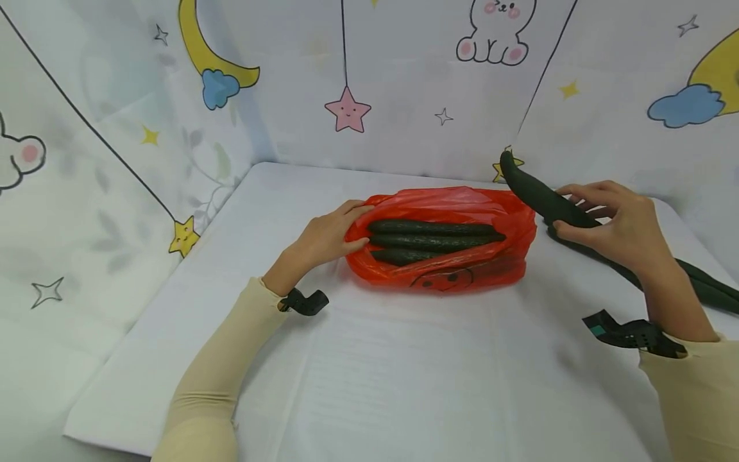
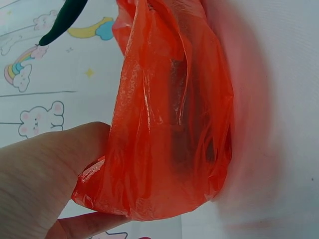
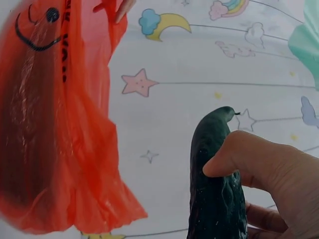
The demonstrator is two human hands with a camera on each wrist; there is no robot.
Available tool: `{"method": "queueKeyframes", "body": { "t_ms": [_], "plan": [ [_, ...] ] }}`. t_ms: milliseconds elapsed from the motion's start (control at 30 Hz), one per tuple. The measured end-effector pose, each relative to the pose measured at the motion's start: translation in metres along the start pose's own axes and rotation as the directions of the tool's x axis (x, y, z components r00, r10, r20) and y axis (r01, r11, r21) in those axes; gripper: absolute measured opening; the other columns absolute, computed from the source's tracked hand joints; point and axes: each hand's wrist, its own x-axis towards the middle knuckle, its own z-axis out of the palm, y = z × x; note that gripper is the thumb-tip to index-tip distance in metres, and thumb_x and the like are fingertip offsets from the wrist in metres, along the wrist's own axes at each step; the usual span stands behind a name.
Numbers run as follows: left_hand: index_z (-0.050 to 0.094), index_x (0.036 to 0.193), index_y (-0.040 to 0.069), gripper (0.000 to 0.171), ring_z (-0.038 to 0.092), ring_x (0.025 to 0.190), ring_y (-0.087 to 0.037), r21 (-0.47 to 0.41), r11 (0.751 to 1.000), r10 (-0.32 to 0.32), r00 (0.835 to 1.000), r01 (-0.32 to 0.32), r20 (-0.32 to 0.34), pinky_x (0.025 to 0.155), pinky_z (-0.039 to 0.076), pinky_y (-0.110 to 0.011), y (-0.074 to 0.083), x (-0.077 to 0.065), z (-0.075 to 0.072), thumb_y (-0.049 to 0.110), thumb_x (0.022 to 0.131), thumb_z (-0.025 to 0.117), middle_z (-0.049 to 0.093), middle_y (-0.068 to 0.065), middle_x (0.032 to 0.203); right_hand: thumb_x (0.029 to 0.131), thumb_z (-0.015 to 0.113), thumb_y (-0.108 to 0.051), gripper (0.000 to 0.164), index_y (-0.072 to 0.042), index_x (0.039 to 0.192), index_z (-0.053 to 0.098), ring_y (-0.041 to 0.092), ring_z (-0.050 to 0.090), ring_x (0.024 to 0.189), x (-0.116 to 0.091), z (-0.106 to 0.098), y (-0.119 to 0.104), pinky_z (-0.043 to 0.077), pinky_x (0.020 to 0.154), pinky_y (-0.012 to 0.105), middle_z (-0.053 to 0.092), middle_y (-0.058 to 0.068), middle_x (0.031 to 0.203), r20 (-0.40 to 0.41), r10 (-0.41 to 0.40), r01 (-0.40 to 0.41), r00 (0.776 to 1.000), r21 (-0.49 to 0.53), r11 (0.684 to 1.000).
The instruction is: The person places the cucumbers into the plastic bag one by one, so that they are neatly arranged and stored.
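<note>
A red plastic bag [image 1: 456, 282] lies on the white table with its mouth spread upward, and dark green cucumbers [image 1: 435, 242] show side by side inside it. The bag's left end is held by my left hand [image 1: 323, 236], thumb and fingers on its edge; the left wrist view shows the thumb against the red film [image 2: 154, 164]. My right hand [image 1: 620, 221] grips a cucumber [image 1: 534, 192] between thumb and fingers, raised and tilted at the bag's right end. In the right wrist view that cucumber [image 3: 214, 149] stands apart from the bag [image 3: 89, 164], its curved tip upward.
More cucumbers [image 1: 707, 289] lie on the table at the right, partly hidden behind my right hand and wrist. A white cloth [image 1: 404, 372] covers the table [image 1: 190, 308]. Behind stands a pale curtain [image 1: 404, 64] printed with stars, moons and bears.
</note>
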Motion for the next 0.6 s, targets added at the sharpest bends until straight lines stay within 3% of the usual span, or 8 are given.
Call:
{"method": "queueKeyframes", "body": {
  "t_ms": [100,600],
  "plan": [
    [0.04,0.149,0.014,0.064,0.06,0.112,-0.028,0.002,1.0,0.003,1.0,-0.003,0.003,0.074,0.058,-0.045,0.0,0.0,0.0,0.031,0.093,0.065,0.04,-0.009,0.149,0.072,0.081,0.0,0.049,-0.006,0.119,0.069,-0.017,0.047,0.081,0.002,0.001,-0.005,0.036,0.068,-0.002,0.048,-0.033,0.095,-0.005,-0.031,0.031,1.0,0.02,0.999],
    [0.04,0.149,0.014,0.063,0.061,0.109,-0.028,0.002,1.0,0.013,1.0,-0.013,-0.005,0.072,0.058,-0.044,0.0,-0.001,-0.001,0.03,0.093,0.065,0.04,-0.009,0.149,0.071,0.079,0.005,0.049,-0.004,0.118,0.069,-0.008,0.051,0.089,0.012,0.01,-0.037,0.04,0.075,0.0,0.052,-0.031,0.099,-0.015,-0.164,0.164,0.986,0.082,0.983]
  ]
}}
